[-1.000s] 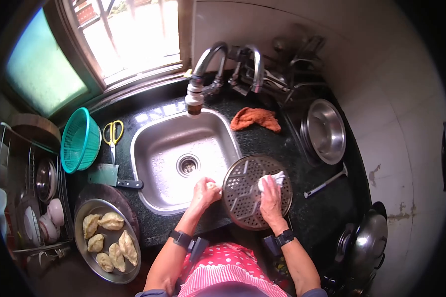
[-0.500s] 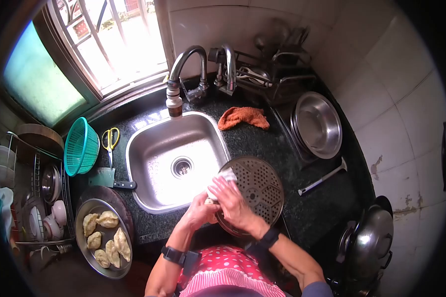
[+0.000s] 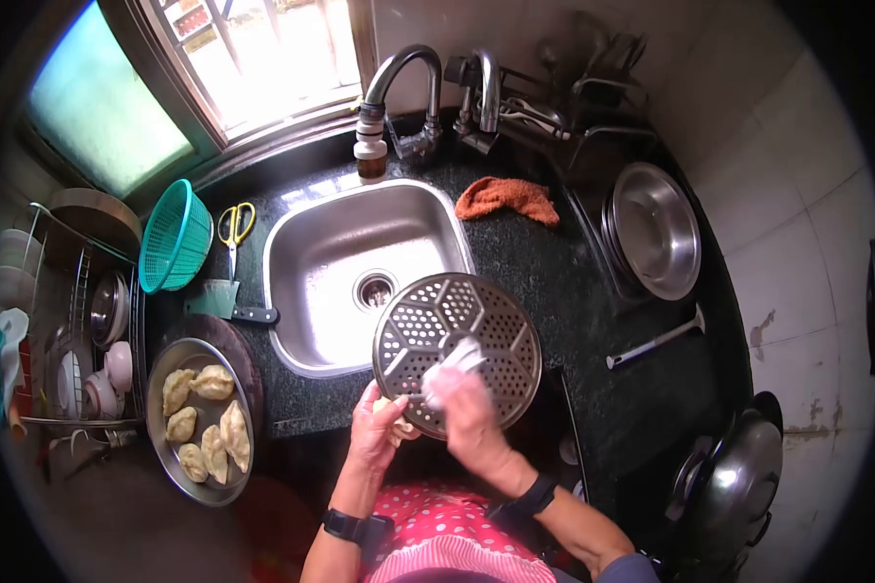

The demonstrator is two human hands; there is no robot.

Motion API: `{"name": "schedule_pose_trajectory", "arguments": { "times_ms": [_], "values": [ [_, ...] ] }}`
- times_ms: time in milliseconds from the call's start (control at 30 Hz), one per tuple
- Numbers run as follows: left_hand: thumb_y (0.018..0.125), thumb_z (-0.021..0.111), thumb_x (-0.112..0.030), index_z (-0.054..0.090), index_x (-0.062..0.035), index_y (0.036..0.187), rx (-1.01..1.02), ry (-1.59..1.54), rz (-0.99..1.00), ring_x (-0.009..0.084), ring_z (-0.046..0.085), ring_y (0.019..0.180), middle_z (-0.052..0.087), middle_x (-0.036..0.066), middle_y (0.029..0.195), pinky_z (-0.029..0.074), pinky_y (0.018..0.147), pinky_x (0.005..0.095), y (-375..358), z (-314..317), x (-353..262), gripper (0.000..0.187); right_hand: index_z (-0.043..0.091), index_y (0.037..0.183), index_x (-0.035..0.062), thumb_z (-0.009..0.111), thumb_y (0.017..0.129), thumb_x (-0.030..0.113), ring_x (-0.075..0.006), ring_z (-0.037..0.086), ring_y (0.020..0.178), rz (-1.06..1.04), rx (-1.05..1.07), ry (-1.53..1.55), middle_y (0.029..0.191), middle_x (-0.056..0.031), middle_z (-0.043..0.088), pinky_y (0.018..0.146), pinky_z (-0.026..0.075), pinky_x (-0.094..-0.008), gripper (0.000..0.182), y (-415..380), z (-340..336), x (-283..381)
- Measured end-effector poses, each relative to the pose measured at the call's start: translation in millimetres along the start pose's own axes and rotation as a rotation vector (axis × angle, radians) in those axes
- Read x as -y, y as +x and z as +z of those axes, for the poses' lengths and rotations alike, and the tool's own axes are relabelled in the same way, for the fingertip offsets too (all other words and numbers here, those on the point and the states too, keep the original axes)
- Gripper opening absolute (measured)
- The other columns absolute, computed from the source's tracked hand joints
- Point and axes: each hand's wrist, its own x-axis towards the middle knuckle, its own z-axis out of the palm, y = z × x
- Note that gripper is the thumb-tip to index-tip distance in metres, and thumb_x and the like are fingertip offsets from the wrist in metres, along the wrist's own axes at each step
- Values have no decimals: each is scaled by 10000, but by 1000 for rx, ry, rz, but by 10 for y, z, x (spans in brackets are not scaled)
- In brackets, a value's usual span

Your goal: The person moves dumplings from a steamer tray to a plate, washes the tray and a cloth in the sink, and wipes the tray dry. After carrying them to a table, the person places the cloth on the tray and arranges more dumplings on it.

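A round metal steamer plate (image 3: 501, 340), pierced with many holes, is held at the near right corner of the sink (image 3: 311, 282), overlapping its edge. My left hand (image 3: 367, 442) is closed at the plate's near left rim. Between its thumb and the rim shows a pale crumpled bit (image 3: 395, 420) whose kind I cannot make out. My right hand (image 3: 473, 423), smeared by motion, is closed around a white cloth or paper wad (image 3: 462, 360) against the plate's upper face.
Left are a pan of dumplings (image 3: 246, 478), a cleaver (image 3: 219, 296), yellow-handled scissors (image 3: 233, 233), a green basket (image 3: 175, 238) and a dish rack (image 3: 87, 423). Behind stand the faucet (image 3: 403, 68) and an orange cloth (image 3: 507, 200). Metal bowls (image 3: 656, 233) and a lidded pot (image 3: 734, 486) are right.
The plate has come away from the counter, nearer the sink, and faces me more fully. My hands have parted; the right one has moved across the plate with the white wad. The view has shifted.
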Motion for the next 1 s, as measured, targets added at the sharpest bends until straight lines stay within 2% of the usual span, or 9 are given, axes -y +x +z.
{"name": "schedule_pose_trajectory", "arguments": {
  "times_ms": [200, 333, 400, 467, 533, 700, 733, 800, 1000],
  "values": [
    [856, 591, 47, 485, -40, 1222, 12, -88, 63, 205, 650, 973, 621, 115, 1115, 558, 837, 331, -321, -202, -57, 391, 595, 1242, 108, 507, 784, 36, -293, 492, 1242, -186, 109, -188, 1307, -139, 534, 1085, 322, -473, 472, -611, -195, 181],
    [847, 600, 32, 494, -43, 1217, 24, -6, 92, 211, 657, 965, 631, 112, 1103, 564, 816, 328, -719, -495, -222, 393, 630, 1158, 43, 546, 742, -67, -293, 544, 1170, 19, -30, -217, 1221, -181, 575, 1013, 421, -411, 439, -803, -414, -78],
    [832, 610, 22, 506, -35, 1218, -10, 62, 90, 205, 669, 912, 641, 111, 1087, 576, 747, 321, -1003, -694, -325, 404, 632, 1136, 8, 575, 754, -87, -276, 607, 1057, 292, -223, 115, 1122, -156, 625, 923, 488, -351, 398, -815, -507, -76],
    [828, 603, 34, 504, -31, 1221, -4, 59, 39, 210, 673, 903, 641, 115, 1097, 577, 747, 324, -1347, -927, -407, 411, 615, 1141, 35, 600, 879, 58, -171, 647, 834, 804, -409, 942, 988, -65, 668, 778, 532, -329, 263, -857, -516, -183],
    [828, 605, 37, 506, -31, 1218, -44, 52, 57, 217, 677, 907, 641, 119, 1100, 584, 747, 329, -1657, -1155, -388, 408, 612, 1098, 52, 613, 909, 177, -153, 643, 819, 822, -457, 1424, 989, -60, 668, 750, 532, -317, 227, -880, -530, -301],
    [823, 594, 56, 511, -35, 1214, -122, -90, 39, 245, 680, 927, 643, 140, 1093, 603, 755, 355, -2304, -1760, -186, 410, 657, 988, 189, 493, 950, 420, -354, 603, 1035, 817, -381, 1888, 977, -34, 678, 899, 441, -644, 286, -826, -326, 76],
    [823, 594, 56, 511, -35, 1214, -130, -99, 50, 245, 680, 927, 643, 140, 1093, 603, 755, 355, -2401, -1823, -159, 410, 658, 995, 185, 545, 926, 395, -383, 567, 1108, 684, -318, 2036, 1071, -95, 662, 963, 385, -663, 248, -861, -236, 109],
    [830, 575, 78, 524, -27, 1190, -148, -179, 34, 235, 676, 918, 645, 145, 1079, 590, 788, 359, -2587, -1936, -102, 378, 660, 994, 178, 600, 892, 366, -424, 514, 1178, 866, -388, 2047, 1160, -178, 617, 1009, 323, -688, 222, -841, -129, 266],
    [824, 568, 82, 509, -27, 1225, -187, -242, 63, 247, 671, 940, 641, 146, 1089, 589, 795, 366, -2903, -2195, 43, 420, 646, 986, 64, 606, 880, 269, -447, 494, 1196, 749, -306, 2085, 1194, -222, 592, 1025, 309, -693, 234, -631, 157, 565]
  ]
}}
